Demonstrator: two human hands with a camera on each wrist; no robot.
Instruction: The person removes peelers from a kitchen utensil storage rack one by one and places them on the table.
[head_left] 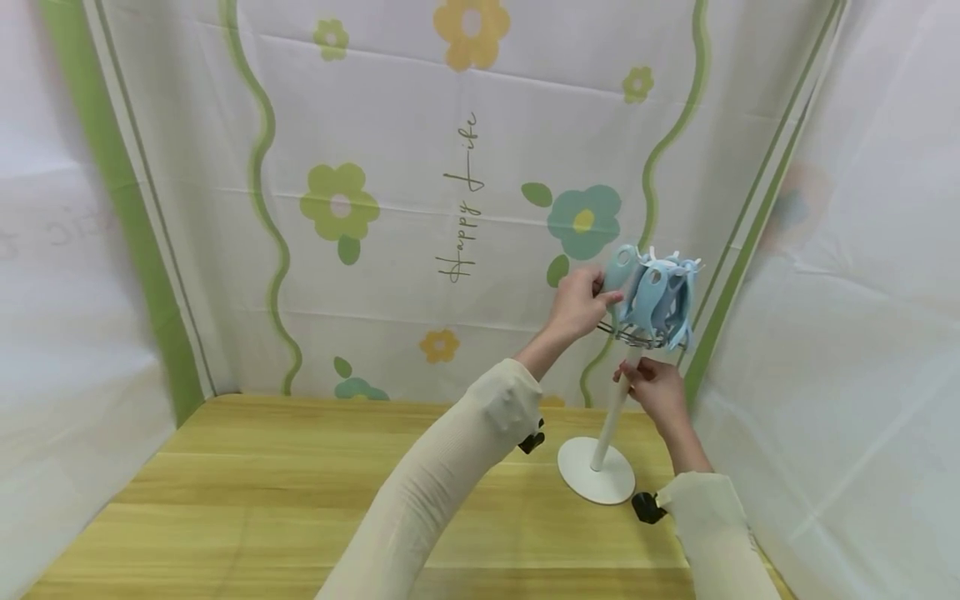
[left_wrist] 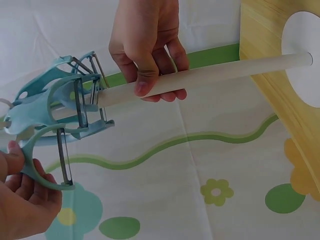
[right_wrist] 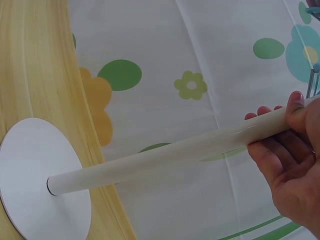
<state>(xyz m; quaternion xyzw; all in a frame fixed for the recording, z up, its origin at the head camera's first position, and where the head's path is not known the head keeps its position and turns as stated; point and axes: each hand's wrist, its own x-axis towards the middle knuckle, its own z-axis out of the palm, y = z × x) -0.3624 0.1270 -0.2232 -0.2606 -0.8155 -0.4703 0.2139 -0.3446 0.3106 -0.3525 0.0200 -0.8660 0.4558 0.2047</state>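
Note:
My left hand (head_left: 577, 303) pinches a light blue Y-shaped peeler (head_left: 619, 268) at the left side of a white stand's top. In the left wrist view its metal blade (left_wrist: 64, 157) points toward the stand's base. Whether this peeler hangs on a hook cannot be seen. Several similar blue peelers (head_left: 651, 302) hang around the top, blades downward, below white hooks (head_left: 663, 260). Lower down, my right hand (head_left: 654, 388) grips the white pole (right_wrist: 165, 155), fingers and thumb around it just below the blades. The stand tilts slightly in the head view.
The stand's round white base (head_left: 579, 472) rests on a wooden table (head_left: 300, 492), near its far right part. A flower-printed curtain (head_left: 405, 125) hangs behind, and a white sheet (head_left: 847, 375) closes the right side near my right arm.

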